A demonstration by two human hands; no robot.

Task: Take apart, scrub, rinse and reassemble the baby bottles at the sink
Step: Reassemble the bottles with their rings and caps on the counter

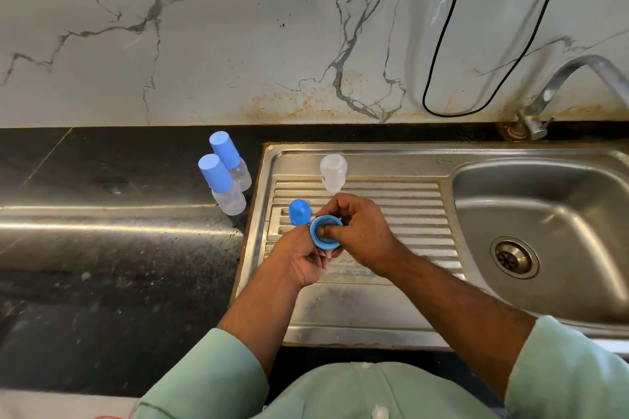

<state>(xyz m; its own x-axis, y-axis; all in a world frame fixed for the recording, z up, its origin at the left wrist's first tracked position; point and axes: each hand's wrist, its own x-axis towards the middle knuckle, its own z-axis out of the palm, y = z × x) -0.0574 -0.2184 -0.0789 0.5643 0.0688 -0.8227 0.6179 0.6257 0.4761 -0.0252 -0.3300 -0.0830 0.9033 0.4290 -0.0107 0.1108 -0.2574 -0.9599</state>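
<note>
Over the ribbed drainboard (418, 214) both hands meet on a blue screw ring (325, 231). My left hand (303, 258) grips the ring from below, and a clear teat shows under it. My right hand (360, 231) holds the ring from the right, with a finger pushed into its opening. A blue cap (299, 212) stands on the drainboard just left of the hands. An open clear bottle body (333, 172) stands behind them. Two capped baby bottles (224, 180) stand on the black counter to the left.
The steel sink basin (544, 231) with its drain (514, 257) lies to the right. A tap (558, 88) curves over it from the back wall. A black cable (442, 44) hangs against the marble wall. Black counter (102, 231) stretches to the left.
</note>
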